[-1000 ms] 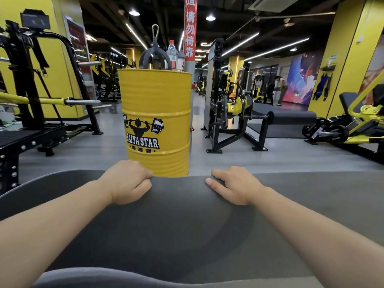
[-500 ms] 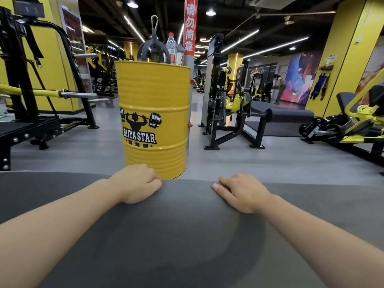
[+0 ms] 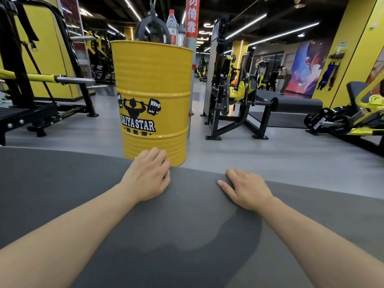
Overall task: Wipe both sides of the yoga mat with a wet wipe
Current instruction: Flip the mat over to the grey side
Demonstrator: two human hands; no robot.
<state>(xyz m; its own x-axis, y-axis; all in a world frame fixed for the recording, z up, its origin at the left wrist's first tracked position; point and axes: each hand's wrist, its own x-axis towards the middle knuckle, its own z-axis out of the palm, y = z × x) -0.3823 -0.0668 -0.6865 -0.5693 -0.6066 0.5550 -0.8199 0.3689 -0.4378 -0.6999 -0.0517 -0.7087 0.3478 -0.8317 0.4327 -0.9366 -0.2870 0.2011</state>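
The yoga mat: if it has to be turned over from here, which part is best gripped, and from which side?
Probably the far long edge of the yoga mat, where the left hand and right hand already rest. That edge lies free beside bare floor, so fingers can curl over it from above and hook under. The hands sit apart, so the limp sheet should sag less between them.

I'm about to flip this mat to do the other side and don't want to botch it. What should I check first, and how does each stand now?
1. Left hand grips the mat's far edge: ok, fingers curl over it.
2. Right hand grips the same edge: ok.
3. Wet wipe at hand: cannot tell, none in view.
4. This side wiped: cannot tell; one darker patch shows between the arms.
5. Room beyond the edge: not ok, the yellow drum stands close behind it.
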